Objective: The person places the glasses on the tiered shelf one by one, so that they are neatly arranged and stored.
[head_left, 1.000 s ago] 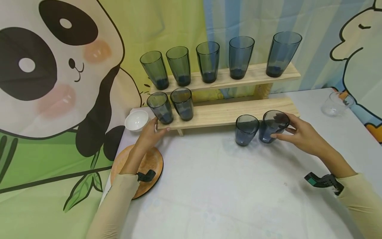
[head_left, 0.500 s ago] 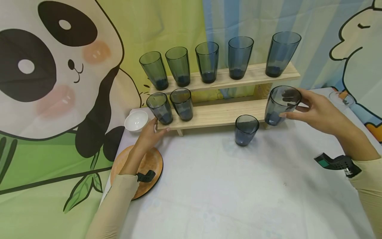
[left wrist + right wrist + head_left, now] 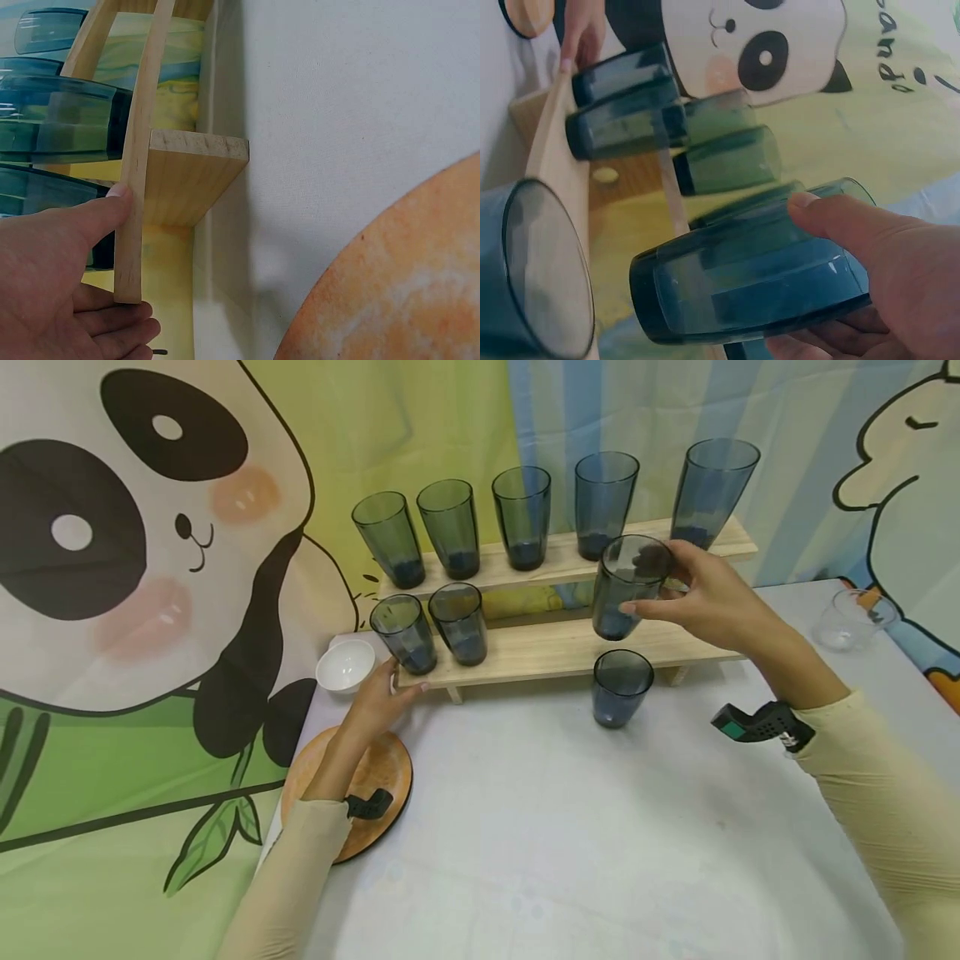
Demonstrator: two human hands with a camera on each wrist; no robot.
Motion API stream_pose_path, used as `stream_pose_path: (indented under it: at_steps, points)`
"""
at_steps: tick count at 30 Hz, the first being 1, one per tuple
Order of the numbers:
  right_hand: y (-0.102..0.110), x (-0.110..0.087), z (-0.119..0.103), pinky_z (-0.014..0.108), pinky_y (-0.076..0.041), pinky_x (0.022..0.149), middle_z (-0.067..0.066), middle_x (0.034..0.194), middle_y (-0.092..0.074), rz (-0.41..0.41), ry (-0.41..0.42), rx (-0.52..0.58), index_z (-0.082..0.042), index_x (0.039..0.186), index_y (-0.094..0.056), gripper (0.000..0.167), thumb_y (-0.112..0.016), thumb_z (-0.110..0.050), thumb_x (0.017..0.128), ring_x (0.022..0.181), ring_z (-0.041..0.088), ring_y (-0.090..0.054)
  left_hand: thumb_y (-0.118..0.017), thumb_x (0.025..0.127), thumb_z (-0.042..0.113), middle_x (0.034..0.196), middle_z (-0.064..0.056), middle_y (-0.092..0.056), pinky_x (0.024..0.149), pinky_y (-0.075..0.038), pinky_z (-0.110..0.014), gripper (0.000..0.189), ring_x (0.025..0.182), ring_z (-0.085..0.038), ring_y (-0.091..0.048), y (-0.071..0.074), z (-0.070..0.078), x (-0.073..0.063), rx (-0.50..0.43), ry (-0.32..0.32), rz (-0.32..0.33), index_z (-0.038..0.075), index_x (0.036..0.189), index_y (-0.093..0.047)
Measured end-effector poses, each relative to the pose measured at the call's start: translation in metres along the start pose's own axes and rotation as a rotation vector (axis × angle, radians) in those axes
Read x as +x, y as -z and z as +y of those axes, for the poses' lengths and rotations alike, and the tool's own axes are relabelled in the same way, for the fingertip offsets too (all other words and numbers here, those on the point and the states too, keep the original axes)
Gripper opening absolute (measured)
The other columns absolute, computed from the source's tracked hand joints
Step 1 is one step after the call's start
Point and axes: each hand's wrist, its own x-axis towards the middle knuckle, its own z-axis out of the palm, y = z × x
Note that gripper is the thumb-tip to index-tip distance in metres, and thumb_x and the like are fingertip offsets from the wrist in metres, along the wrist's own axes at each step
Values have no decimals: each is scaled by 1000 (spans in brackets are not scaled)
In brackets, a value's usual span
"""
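My right hand (image 3: 712,593) grips a blue-grey glass tumbler (image 3: 618,597) by its side, thumb in front. The tumbler is upright over the right half of the lower board of a two-tier wooden shelf (image 3: 536,653); in the right wrist view the held glass (image 3: 742,277) has nothing inside. With thumb on the front edge and fingers round the end, my left hand (image 3: 372,702) holds the lower board's left corner, as the left wrist view shows at the board (image 3: 135,172). Two tumblers stand on that board's left, the nearer-to-hand tumbler (image 3: 405,635) beside my fingers. Another tumbler (image 3: 621,692) stands on the table before the shelf.
Several matching tumblers (image 3: 522,518) line the upper board. A white bowl (image 3: 345,666) sits left of the shelf, and a round orange-brown plate (image 3: 386,777) lies under my left forearm. At the far right is a clear glass vessel (image 3: 843,625). Printed curtains hang behind.
My right hand has lifted the right-hand tumbler from the table, up past the shelf's right end, then moved it left over the lower board. The left hand keeps its place.
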Motion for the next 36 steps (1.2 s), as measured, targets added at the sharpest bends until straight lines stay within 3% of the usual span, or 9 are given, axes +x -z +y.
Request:
stream_pose_path:
  at_steps: [2,5,8,11,14,19,28,36]
  points:
    - [-10,7,-6,21,-45,78,8,138,-54,-32,31,22,-8,151,-46,75,-85,-30,92,113,23,-53,-68,100,54,169,-24,-31,127,-28,-59,97,157,-42,-30,-1,0,0,-2,3,-2,0,167,-22]
    - [-26,19,-15,24,-49,84,12,139,-53,-90,55,39,-4,152,-43,77,-85,-27,92,122,24,-56,-68,100,54,170,-24,-30,127,-27,-58,97,157,-42,-29,-1,0,1,-9,-1,0,0,167,-22]
    - [-40,28,-21,34,-50,93,15,141,-54,-145,39,29,-2,154,-39,82,-85,-26,91,129,29,-55,-68,100,55,169,-24,-31,127,-27,-59,98,157,-42,-29,-1,0,1,-11,-4,0,1,167,-22]
    - [-53,36,-23,41,-47,94,15,140,-54,-189,33,19,-3,155,-35,84,-85,-26,91,120,30,-54,-67,100,56,168,-25,-32,126,-28,-59,98,156,-43,-30,-2,-1,1,-9,-8,-1,1,167,-22]
    - [-65,43,-23,40,-45,89,14,133,-55,-207,51,22,-3,150,-38,78,-85,-25,91,109,29,-52,-68,100,55,168,-25,-34,126,-29,-59,97,156,-43,-31,-2,-1,0,-13,-9,0,0,167,-23]
    - [-80,54,-20,39,-45,86,15,127,-54,-223,74,9,-2,144,-41,74,-85,-26,90,104,29,-52,-68,100,54,167,-26,-34,126,-29,-59,97,155,-43,-32,-1,-2,-2,-17,-5,1,0,167,-23]
    - [-92,65,-19,42,-45,83,17,129,-56,-255,102,1,0,146,-40,77,-86,-23,89,99,29,-51,-68,100,54,167,-27,-35,125,-30,-59,97,155,-44,-33,-2,-3,0,-3,-17,9,-1,166,-23]
    - [-96,73,-15,42,-46,87,17,130,-53,-255,83,20,-1,147,-38,77,-85,-24,90,104,30,-51,-68,100,54,166,-27,-36,125,-31,-59,96,154,-44,-34,-1,-1,0,-8,-17,14,1,167,-24]
